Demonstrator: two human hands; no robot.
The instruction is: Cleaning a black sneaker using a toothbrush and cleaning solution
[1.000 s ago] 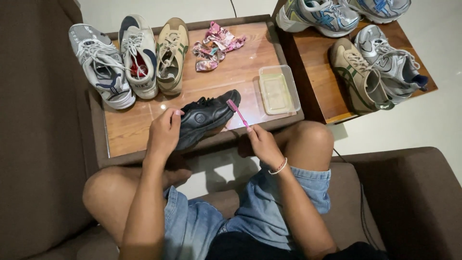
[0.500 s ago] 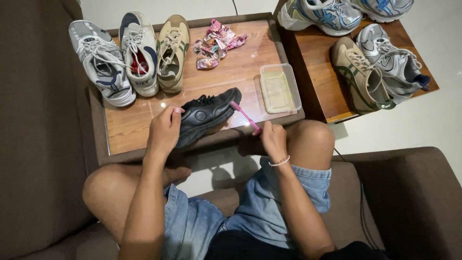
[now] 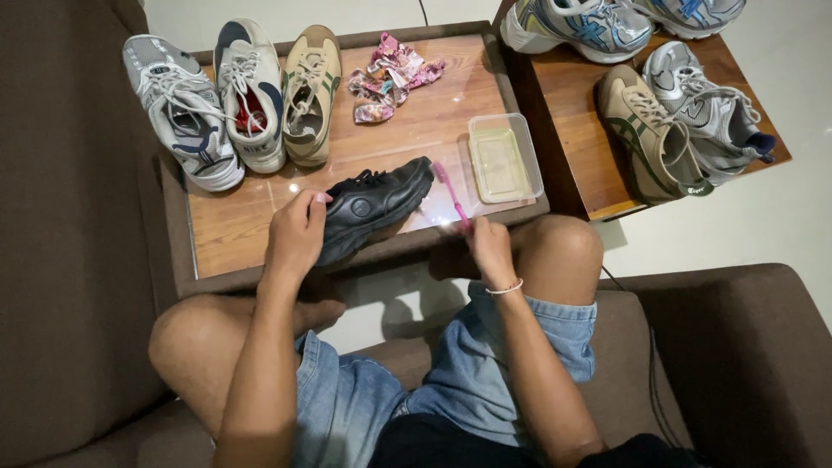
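One black sneaker (image 3: 371, 208) is held at the near edge of the wooden coffee table (image 3: 234, 234), its heel end clamped by the curled fingers (image 3: 305, 211) of the left hand (image 3: 295, 236) and its toe pointing away toward the far right. Just past that toe, the bristle end of a pink toothbrush (image 3: 451, 193) is seen, apart from the shoe or barely at its tip; which cannot be told. The handle's lower end is pinched in the closed fingers (image 3: 477, 230) of the right hand (image 3: 490, 252), on whose wrist a thin bracelet (image 3: 503, 289) is worn. Beyond the brush, a clear rectangular plastic container (image 3: 504, 158) is set on the table. Farther out from the left fingers, a grey-and-white sneaker (image 3: 180, 109), a white sneaker (image 3: 250, 95) and a tan sneaker (image 3: 310, 94) are lined up side by side, with a crumpled floral cloth (image 3: 387, 78) beside them. Well to the right of the right fingers, more sneakers (image 3: 676, 121) are laid on a second wooden table (image 3: 563, 113).
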